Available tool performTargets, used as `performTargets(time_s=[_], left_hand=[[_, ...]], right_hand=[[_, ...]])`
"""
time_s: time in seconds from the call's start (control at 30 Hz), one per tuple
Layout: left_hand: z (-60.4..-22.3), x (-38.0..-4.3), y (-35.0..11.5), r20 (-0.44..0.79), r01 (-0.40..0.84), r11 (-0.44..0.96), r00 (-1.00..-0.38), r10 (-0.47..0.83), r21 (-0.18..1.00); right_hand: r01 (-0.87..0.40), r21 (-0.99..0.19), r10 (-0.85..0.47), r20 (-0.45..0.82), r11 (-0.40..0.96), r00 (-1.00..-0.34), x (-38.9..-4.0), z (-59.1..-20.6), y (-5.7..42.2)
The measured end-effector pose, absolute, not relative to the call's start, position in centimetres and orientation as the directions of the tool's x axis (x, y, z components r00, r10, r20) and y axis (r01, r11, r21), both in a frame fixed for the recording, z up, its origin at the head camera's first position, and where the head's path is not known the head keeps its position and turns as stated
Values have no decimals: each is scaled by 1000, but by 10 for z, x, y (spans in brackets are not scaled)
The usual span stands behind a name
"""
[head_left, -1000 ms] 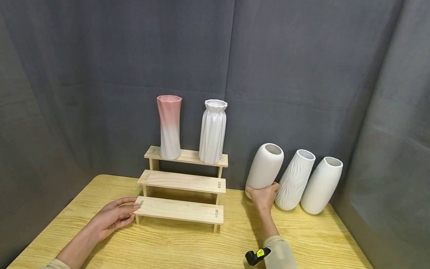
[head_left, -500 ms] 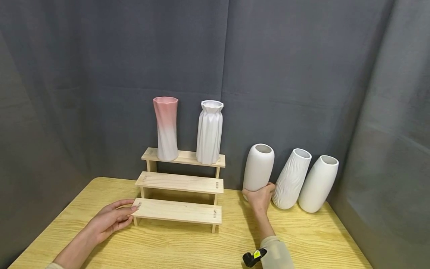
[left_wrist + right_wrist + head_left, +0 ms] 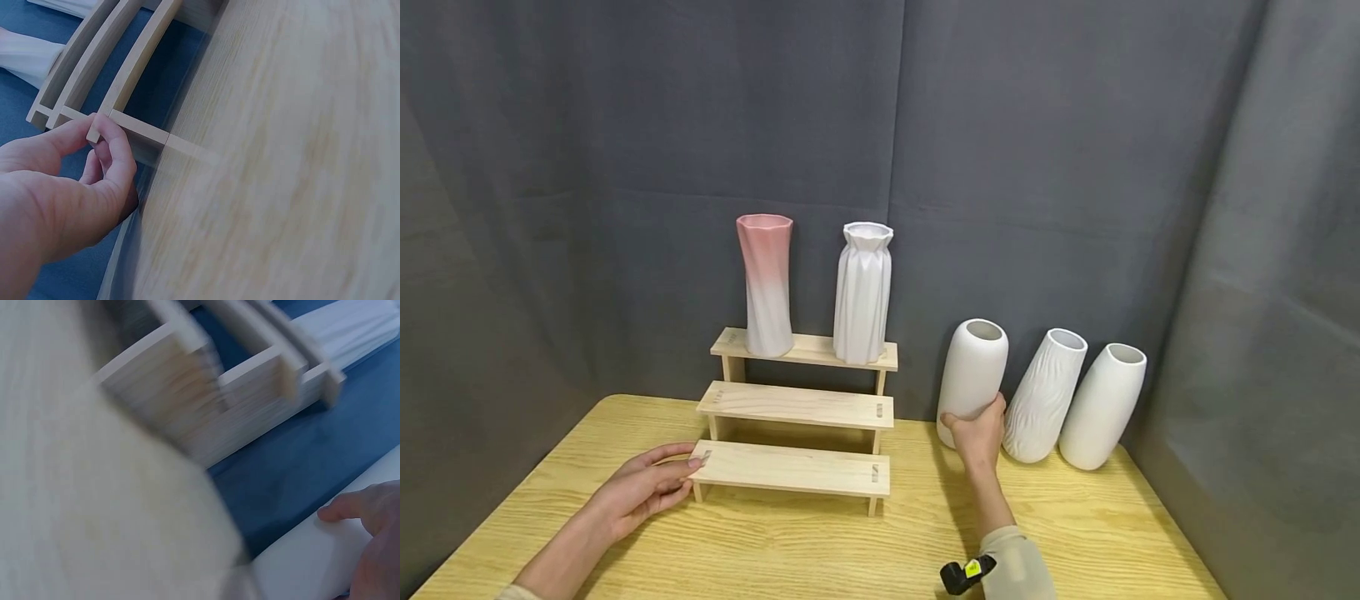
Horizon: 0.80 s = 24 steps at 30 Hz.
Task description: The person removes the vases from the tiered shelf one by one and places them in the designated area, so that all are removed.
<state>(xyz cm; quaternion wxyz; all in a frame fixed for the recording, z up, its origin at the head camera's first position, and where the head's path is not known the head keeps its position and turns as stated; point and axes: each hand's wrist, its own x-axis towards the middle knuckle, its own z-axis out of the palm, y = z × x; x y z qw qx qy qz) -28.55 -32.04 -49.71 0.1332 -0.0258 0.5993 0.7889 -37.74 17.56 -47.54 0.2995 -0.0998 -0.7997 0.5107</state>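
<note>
My left hand (image 3: 643,490) pinches the left end of the lowest board of a three-step wooden stand (image 3: 790,468), thumb above and fingers below in the left wrist view. With my right hand (image 3: 979,435) I grip the lower part of a smooth white vase (image 3: 973,367), right of the stand; its base is partly behind the hand. In the right wrist view my thumb lies along the side of that vase (image 3: 312,562). Close to its right stand a wavy-textured white vase (image 3: 1047,396) and another smooth white vase (image 3: 1103,407).
On the stand's top step are a pink-to-white twisted vase (image 3: 767,287) and a pleated white vase (image 3: 862,296). A dark grey curtain (image 3: 1037,167) hangs behind and beside the wooden table (image 3: 775,558).
The gripped vase has swung from leaning right to nearly upright, widening the gap at its top from the wavy vase. My left hand stays on the stand. The head view has shifted slightly.
</note>
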Motion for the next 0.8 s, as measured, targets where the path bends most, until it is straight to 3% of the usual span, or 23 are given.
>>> performTargets(time_s=[0.27,0.53,0.8], left_hand=[[-498,-287,-321,-199,-241,-254,-963,180,937],[-500,-287,-323,-188,-228,-254,-967,173,940],[-501,-286,-322,-178,-218,-264,-970,167,940]], right_hand=[[-283,-876,504,461,390,-731,-364,-420,172],[-517,-804,643,566,293,-516,-349,-386,157],[-649,-744,613,588,156,-527,-343,-368,142]])
